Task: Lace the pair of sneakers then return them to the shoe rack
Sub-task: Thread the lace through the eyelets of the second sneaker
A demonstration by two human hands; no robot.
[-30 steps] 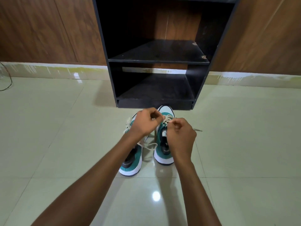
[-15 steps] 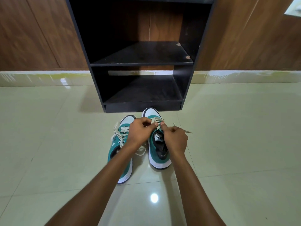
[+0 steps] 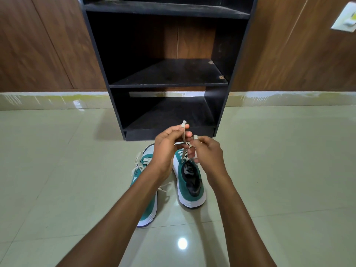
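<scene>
Two green and white sneakers stand side by side on the floor, toes toward the black shoe rack point(image 3: 219, 105). The right sneaker point(image 3: 189, 182) has a cream lace point(image 3: 184, 140) rising from its upper eyelets. My left hand point(image 3: 166, 149) pinches one strand, whose looped end sticks up above the fingers. My right hand point(image 3: 207, 153) pinches the other strand just beside it. Both hands hover above the shoe's toe. The left sneaker point(image 3: 145, 201) lies partly under my left forearm, its laces loose.
The rack's two lower shelves point(image 3: 169, 78) hold nothing. Wood-panelled wall stands behind it, with a pale skirting strip along the base. A white wall plate point(image 3: 344, 18) shows at upper right. Glossy beige tiles point(image 3: 279, 170) surround the shoes.
Both hands have lifted off the right sneaker, drawing the lace strands upward. The camera has tilted up, showing more of the rack.
</scene>
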